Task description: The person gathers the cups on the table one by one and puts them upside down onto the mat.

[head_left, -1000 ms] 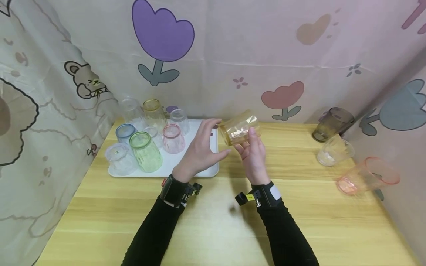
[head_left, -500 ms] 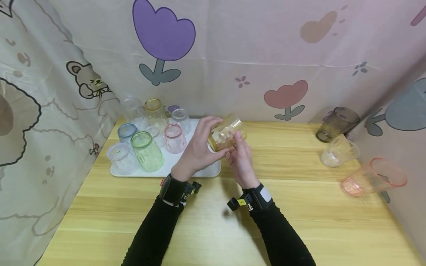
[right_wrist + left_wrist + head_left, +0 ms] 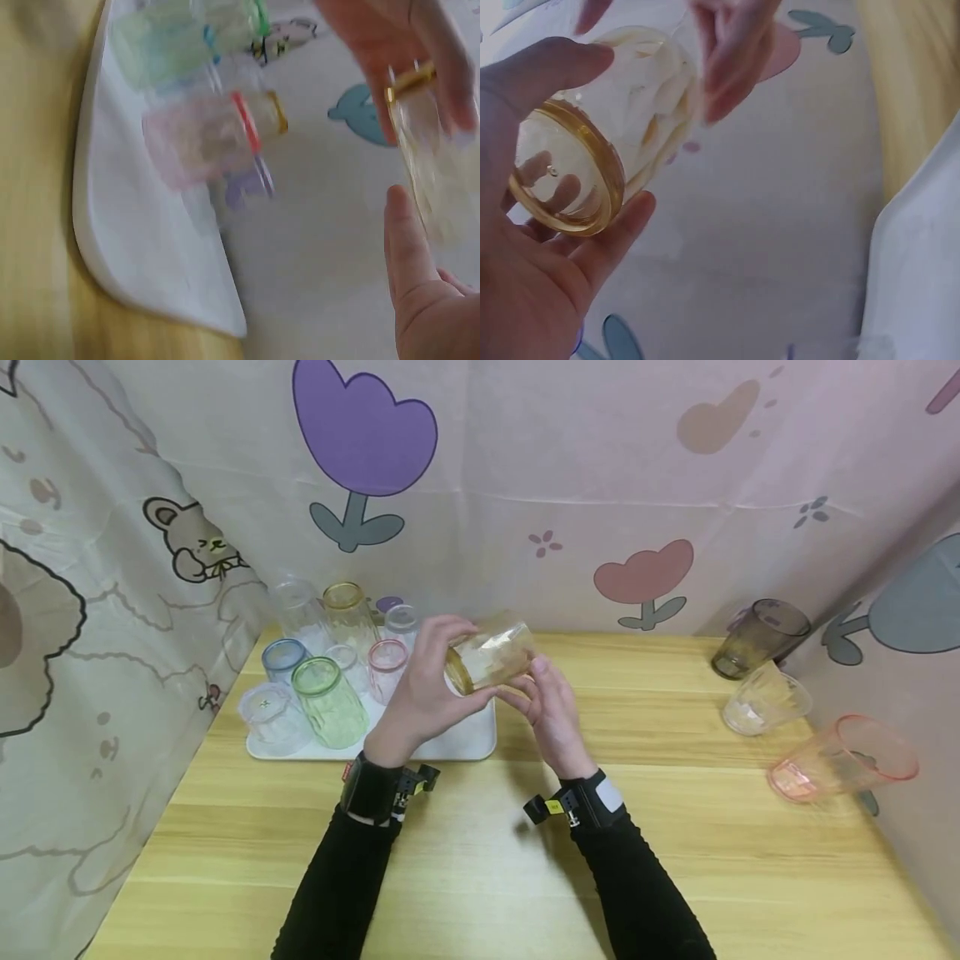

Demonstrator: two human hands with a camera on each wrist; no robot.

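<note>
From the head view, a white tray [image 3: 465, 745] sits at the left of the wooden table [image 3: 675, 860] and carries upside-down cups, among them a green cup [image 3: 330, 702] and a pink cup [image 3: 386, 670]. Well apart at the right lie a dark cup [image 3: 759, 639], a clear cup [image 3: 765, 700] and a peach cup [image 3: 840, 760], all on their sides. Above the tray's right edge the left hand [image 3: 420, 697] curls its fingers and thumb round the rim end of a yellow cup [image 3: 491, 656] held sideways in the air; the right hand [image 3: 551, 714] pinches its other end with the fingertips.

In the left wrist view, the yellow cup [image 3: 607, 150] shows its amber rim, clamped between the thumb above and fingers below.

The right wrist view is blurred: the right hand's thumb [image 3: 405, 247] lies just beside the cup wall, the tray [image 3: 142, 247] and pink cup [image 3: 199, 139] behind
</note>
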